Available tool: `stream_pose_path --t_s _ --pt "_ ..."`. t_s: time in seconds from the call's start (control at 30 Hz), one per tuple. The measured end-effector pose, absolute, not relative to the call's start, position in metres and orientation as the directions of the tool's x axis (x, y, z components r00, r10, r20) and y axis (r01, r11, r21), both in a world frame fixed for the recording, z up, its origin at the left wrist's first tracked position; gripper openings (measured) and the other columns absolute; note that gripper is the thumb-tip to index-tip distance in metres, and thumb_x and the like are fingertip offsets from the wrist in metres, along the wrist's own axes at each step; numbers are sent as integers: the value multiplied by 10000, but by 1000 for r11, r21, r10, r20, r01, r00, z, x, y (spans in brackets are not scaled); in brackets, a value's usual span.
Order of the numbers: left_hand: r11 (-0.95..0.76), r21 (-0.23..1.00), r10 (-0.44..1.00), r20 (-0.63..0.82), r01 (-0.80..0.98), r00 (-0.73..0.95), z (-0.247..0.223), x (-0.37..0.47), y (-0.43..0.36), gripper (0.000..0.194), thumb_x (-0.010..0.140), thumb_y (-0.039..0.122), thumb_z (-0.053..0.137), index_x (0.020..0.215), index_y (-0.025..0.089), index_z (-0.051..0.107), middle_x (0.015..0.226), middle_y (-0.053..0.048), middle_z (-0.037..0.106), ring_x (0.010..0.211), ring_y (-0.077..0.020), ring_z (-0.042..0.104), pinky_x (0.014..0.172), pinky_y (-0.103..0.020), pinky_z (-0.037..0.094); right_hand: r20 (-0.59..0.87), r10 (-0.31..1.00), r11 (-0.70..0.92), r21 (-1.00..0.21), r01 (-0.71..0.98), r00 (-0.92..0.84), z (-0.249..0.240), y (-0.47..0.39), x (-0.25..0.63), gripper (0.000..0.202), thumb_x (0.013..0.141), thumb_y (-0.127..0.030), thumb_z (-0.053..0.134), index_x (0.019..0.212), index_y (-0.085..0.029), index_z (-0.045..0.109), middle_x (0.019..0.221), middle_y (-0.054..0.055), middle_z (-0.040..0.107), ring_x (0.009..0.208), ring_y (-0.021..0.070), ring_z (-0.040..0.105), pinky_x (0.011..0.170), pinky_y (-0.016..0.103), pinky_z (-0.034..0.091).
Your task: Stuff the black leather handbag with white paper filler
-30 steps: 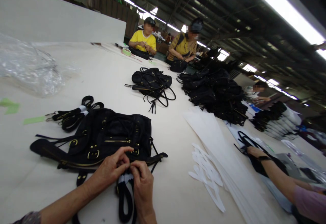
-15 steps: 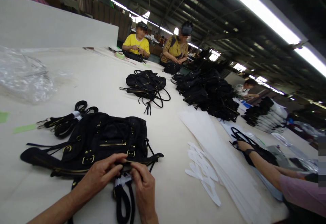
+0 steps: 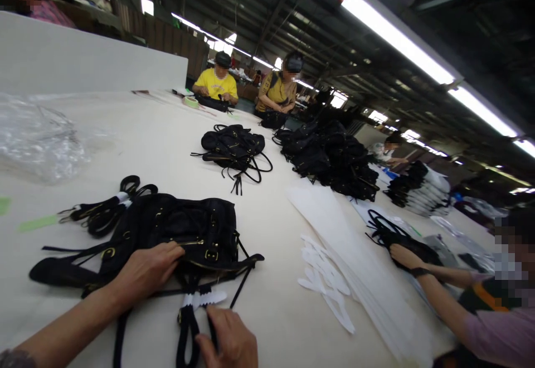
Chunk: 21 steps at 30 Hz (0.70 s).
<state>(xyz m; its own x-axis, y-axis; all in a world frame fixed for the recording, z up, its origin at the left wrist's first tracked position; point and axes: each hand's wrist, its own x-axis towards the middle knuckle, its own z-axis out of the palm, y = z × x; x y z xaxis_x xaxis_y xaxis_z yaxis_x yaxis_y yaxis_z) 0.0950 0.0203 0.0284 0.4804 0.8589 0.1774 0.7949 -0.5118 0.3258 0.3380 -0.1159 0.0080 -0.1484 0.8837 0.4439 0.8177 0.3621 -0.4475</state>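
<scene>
A black handbag (image 3: pixel 196 217) with brass buckles and zips lies on the white table before me. My left hand (image 3: pixel 152 267) rests on its near side, fingers curled over the bag and their tips hidden. Below the bag's near edge is a looped black strap (image 3: pixel 188 332), bound with a white paper tie (image 3: pixel 203 299). Beside that tie, my right hand (image 3: pixel 232 334) has thumb and fingers closed around part of the strap. Another bundle of black straps (image 3: pixel 104 212) with metal clips lies at the bag's far left corner.
White paper strips (image 3: pixel 351 256) and cut white pieces (image 3: pixel 324 279) lie to the right. Further off are a black bag (image 3: pixel 234 148) and a heap of black bags (image 3: pixel 330 156). Clear plastic (image 3: pixel 37 139) lies at left. A co-worker's hand (image 3: pixel 405 256) handles a bag at right.
My right hand has left the bag's zip edge and moved down to the strap. My left hand has shifted left along the bag. The view has turned slightly.
</scene>
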Motion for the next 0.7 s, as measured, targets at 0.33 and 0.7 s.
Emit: stream_pose_path --t_s 0.33,0.7 --pt "-384 350 922 86 855 379 128 103 53 223 897 251 433 981 253 640 980 -16 727 909 -238 687 758 -317 455 58 989 145 -503 852 -134 27 -96 309 632 688 -215 706 1298 -301 567 1025 39 750 822 251 725 703 292 541" --pt "-360 448 932 124 818 342 148 107 43 234 908 289 430 998 247 642 959 -17 735 908 -220 682 775 -300 419 -313 950 -311 -947 77 -13 53 -76 310 633 630 -226 699 1252 -181 586 614 -72 544 502 93 457 469 199 318"
